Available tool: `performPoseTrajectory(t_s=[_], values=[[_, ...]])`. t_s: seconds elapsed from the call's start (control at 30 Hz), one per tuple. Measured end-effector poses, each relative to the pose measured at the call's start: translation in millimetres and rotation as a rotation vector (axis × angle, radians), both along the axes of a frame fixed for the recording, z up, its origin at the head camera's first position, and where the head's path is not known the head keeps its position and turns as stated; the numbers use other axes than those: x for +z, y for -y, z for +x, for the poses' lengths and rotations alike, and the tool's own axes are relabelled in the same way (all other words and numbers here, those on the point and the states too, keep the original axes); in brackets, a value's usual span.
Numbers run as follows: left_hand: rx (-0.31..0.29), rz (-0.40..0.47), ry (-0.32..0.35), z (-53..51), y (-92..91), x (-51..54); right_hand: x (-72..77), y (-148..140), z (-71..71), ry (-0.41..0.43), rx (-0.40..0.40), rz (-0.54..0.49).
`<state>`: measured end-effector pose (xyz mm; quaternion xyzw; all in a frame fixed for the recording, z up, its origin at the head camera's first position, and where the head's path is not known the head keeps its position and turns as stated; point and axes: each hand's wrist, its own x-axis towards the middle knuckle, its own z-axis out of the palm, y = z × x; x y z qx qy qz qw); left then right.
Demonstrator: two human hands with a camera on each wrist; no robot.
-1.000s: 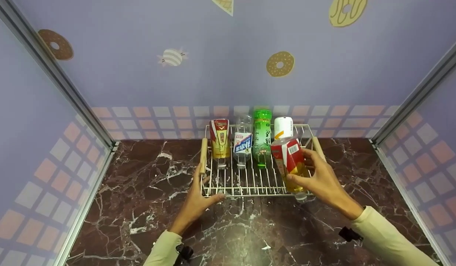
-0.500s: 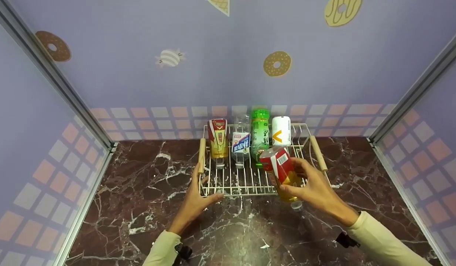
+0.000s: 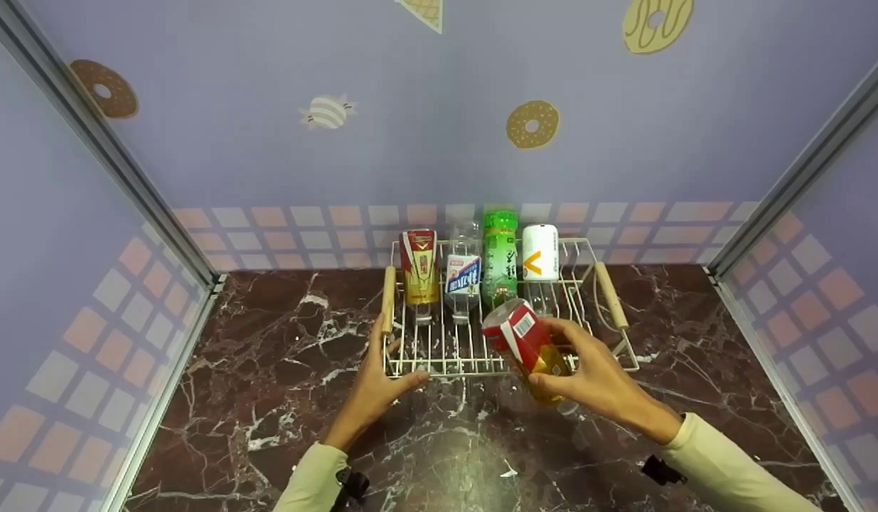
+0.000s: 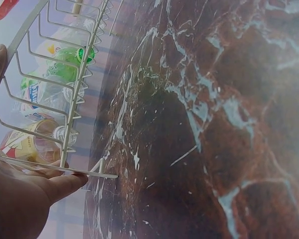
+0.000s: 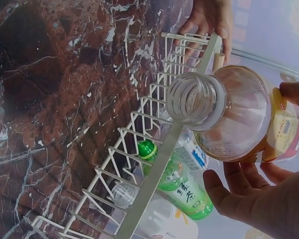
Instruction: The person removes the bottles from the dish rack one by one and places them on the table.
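Note:
My right hand [image 3: 588, 373] grips a plastic bottle with a red and gold label [image 3: 527, 352]. It is held tilted over the basket's front edge, its uncapped mouth toward me and its base up and away. The right wrist view shows the threaded neck of this bottle [image 5: 197, 102] close up, with the thumb and fingers around the label. My left hand [image 3: 382, 384] holds the front left corner of a white wire basket [image 3: 474, 373]. Its thumb lies along the front rim and its fingers are at the side wires, seen also in the left wrist view.
At the basket's back lie another red and gold bottle [image 3: 421, 267], a clear bottle with a blue and white label [image 3: 464, 277], a green bottle [image 3: 500, 259] and a white-labelled bottle [image 3: 541, 252]. Wooden handles [image 3: 611, 295] flank the basket. A patterned wall [image 3: 424, 163] stands close behind.
My right hand has carried the red and gold bottle left and toward me, uncovering the white-labelled bottle. My left hand stays at the basket corner.

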<state>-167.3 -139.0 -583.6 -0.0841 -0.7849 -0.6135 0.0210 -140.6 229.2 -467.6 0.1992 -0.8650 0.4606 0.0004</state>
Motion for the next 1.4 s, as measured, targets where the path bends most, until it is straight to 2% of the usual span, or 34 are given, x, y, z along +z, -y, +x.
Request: performPoseTrajectory(t_s=[0.23, 0.43, 0.5, 0.67, 0.83, 0.97, 1.1, 1.4], values=[[-0.022, -0.029, 0.012, 1.7, 7.7, -0.8, -5.3, 3.8, 0.2, -0.013, 0.061, 0.006], [-0.026, -0.032, 0.033, 5.4, 14.6, 1.2, -7.4, 5.0, 2.9, 0.005, 0.074, 0.008], [-0.025, -0.035, 0.020, 6.3, 15.8, 2.5, -7.7, 5.3, 4.0, 0.011, 0.078, 0.007], [0.000, -0.105, -0.039, 10.3, 19.6, 7.5, -10.6, 7.2, 5.3, 0.016, 0.101, 0.002], [0.019, -0.197, -0.118, 17.7, 22.6, 19.9, -14.3, 9.0, 6.5, -0.005, 0.125, 0.019], [0.002, -0.235, -0.203, 21.9, 21.8, 32.4, -15.5, 10.1, 8.2, -0.023, 0.151, 0.044], [-0.016, -0.264, -0.257, 24.9, 19.2, 41.9, -16.0, 12.3, 8.9, -0.021, 0.173, 0.068], [-0.076, -0.336, -0.353, 33.8, 12.6, 54.8, -14.8, 16.6, 7.8, -0.039, 0.221, 0.094]])
